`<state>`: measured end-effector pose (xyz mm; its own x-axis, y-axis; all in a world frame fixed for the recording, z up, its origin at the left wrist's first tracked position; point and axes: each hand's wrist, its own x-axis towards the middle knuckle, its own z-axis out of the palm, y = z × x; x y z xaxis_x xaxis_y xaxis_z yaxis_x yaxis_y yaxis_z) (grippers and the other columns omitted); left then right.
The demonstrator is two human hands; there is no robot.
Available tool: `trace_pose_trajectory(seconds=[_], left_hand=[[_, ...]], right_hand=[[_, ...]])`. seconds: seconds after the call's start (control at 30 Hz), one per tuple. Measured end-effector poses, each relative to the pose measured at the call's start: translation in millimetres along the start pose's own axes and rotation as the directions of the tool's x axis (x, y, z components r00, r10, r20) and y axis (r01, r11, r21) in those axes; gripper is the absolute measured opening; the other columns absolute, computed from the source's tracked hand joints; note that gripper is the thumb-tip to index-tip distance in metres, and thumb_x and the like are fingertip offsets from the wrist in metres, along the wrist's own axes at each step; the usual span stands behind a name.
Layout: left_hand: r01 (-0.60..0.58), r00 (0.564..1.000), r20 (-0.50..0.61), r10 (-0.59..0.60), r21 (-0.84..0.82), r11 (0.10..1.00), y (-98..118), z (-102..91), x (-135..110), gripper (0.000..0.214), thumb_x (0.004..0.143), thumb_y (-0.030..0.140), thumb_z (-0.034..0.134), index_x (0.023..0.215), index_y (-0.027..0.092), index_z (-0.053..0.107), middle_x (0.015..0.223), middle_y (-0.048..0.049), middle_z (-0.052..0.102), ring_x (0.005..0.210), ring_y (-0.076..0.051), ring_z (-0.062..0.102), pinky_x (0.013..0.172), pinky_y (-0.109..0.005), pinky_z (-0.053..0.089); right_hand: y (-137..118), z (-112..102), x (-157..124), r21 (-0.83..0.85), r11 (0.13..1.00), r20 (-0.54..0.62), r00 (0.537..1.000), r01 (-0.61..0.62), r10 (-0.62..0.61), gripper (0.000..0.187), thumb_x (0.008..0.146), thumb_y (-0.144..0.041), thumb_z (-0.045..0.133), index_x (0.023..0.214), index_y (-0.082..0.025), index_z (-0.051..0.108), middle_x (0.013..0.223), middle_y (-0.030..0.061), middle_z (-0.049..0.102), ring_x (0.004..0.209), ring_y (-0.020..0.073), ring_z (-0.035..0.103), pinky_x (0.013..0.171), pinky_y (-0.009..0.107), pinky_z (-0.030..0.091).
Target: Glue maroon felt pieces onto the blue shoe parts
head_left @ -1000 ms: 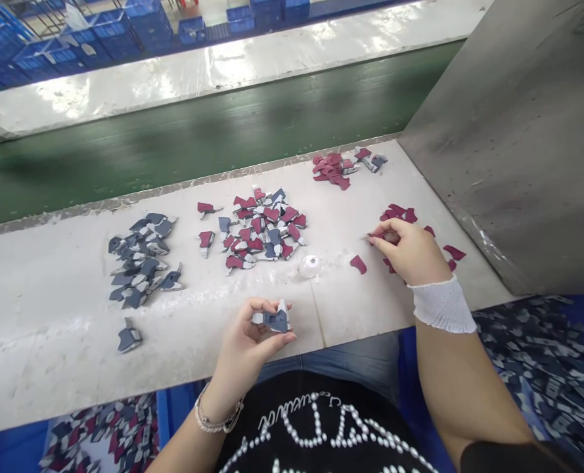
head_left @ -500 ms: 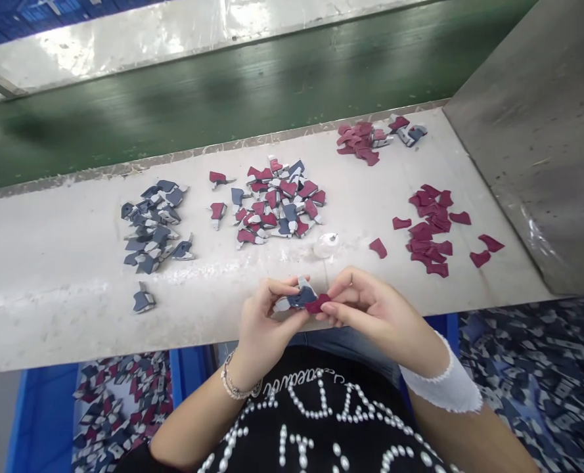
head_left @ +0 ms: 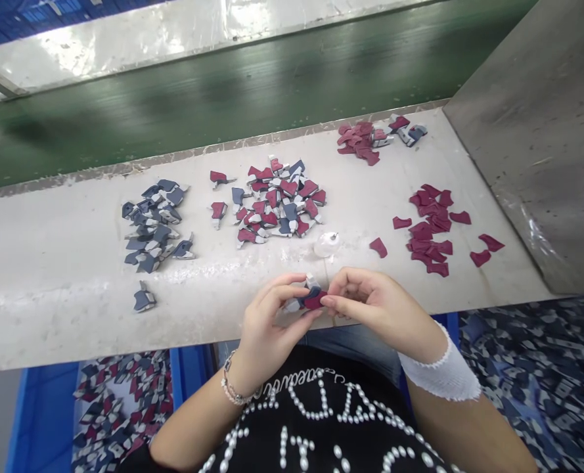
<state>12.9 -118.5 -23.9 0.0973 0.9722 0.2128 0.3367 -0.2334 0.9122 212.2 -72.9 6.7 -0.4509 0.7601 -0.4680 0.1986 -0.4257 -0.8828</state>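
Observation:
Near the table's front edge, my left hand [head_left: 276,309] pinches a small blue-grey and white plastic part [head_left: 312,285] between thumb and fingers. My right hand [head_left: 363,295] is closed on a maroon plastic piece [head_left: 315,301], which lies against the blue-grey face of the part. Fingers hide some of both. Just beyond my hands stands a small white bottle [head_left: 326,244]. A single maroon piece [head_left: 378,247] lies beyond my right hand, in front of a loose pile of maroon pieces [head_left: 429,226].
Mixed maroon and blue-grey parts [head_left: 276,203] lie mid-table, with blue-grey parts [head_left: 156,223] to their left. More maroon pieces [head_left: 358,139] sit at the back. A metal panel [head_left: 533,157] bounds the right; a green belt [head_left: 213,98] runs behind. Filled blue bins [head_left: 40,414] stand below.
The blue-grey part has been tilted in my left hand. The maroon piece has moved from its edge onto its face, and my left fingers have shifted right around it.

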Motion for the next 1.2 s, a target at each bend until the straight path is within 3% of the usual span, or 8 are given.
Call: trace_pose_trajectory(seconds=[0.23,0.4,0.57,0.73,1.03,1.2], left_hand=[[-0.153,0.986,0.077,0.146,0.091,0.984,3,-4.3,2,0.026,0.086,0.012,0.072,0.11,0.02,0.065,0.117,-0.0085,0.069,0.108,-0.019,0.069,0.095,-0.033,0.06],[-0.109,0.991,0.08,0.107,0.019,0.994,3,-5.8,3,0.024,0.084,0.014,0.076,0.105,0.021,0.066,0.114,-0.0076,0.07,0.104,-0.019,0.071,0.091,-0.032,0.062],[-0.045,0.992,0.112,0.053,-0.073,0.996,4,-9.8,4,0.025,0.08,0.019,0.08,0.101,0.021,0.068,0.109,-0.0074,0.072,0.102,-0.02,0.072,0.089,-0.034,0.063],[-0.087,0.986,0.137,0.097,-0.071,0.994,8,-13.1,6,0.025,0.078,0.016,0.082,0.099,0.021,0.069,0.105,-0.0071,0.074,0.097,-0.02,0.073,0.085,-0.032,0.064],[-0.144,0.976,0.16,0.151,-0.054,0.988,10,-14.1,8,0.024,0.078,0.017,0.082,0.098,0.021,0.07,0.107,-0.0066,0.076,0.095,-0.019,0.075,0.085,-0.029,0.064],[-0.111,0.983,0.132,0.125,-0.109,0.988,10,-14.2,8,0.027,0.076,0.011,0.083,0.098,0.02,0.07,0.107,-0.0054,0.074,0.096,-0.017,0.074,0.086,-0.027,0.063]], right_hand=[[-3,-2,0,-0.031,0.999,0.042,0.999,-0.008,0.009,0.023,0.085,-0.041,0.073,0.079,-0.021,0.065,0.075,0.0017,0.072,0.072,0.0181,0.067,0.068,0.032,0.054],[-2,-5,2,-0.009,1.0,0.046,0.999,-0.001,0.002,0.026,0.083,-0.04,0.076,0.078,-0.021,0.06,0.075,-0.0016,0.065,0.071,0.0151,0.063,0.066,0.029,0.051],[-1,-9,9,0.098,0.995,0.214,0.976,0.029,-0.049,0.028,0.082,-0.039,0.077,0.099,-0.02,0.063,0.084,-0.0013,0.064,0.078,0.0149,0.063,0.073,0.031,0.054],[-1,-12,12,0.089,0.995,0.306,0.95,0.043,-0.069,0.023,0.084,-0.038,0.075,0.091,-0.019,0.065,0.082,-0.0006,0.067,0.077,0.0145,0.064,0.074,0.03,0.053],[-8,-16,11,0.006,0.994,0.313,0.944,0.106,-0.103,0.021,0.083,-0.036,0.076,0.088,-0.019,0.065,0.081,-0.0003,0.067,0.077,0.0167,0.063,0.073,0.031,0.051],[-15,-6,-2,-0.145,0.961,0.215,0.956,0.234,-0.2,0.015,0.091,-0.035,0.066,0.093,-0.021,0.063,0.085,-0.0006,0.064,0.077,0.0159,0.061,0.074,0.03,0.05]])
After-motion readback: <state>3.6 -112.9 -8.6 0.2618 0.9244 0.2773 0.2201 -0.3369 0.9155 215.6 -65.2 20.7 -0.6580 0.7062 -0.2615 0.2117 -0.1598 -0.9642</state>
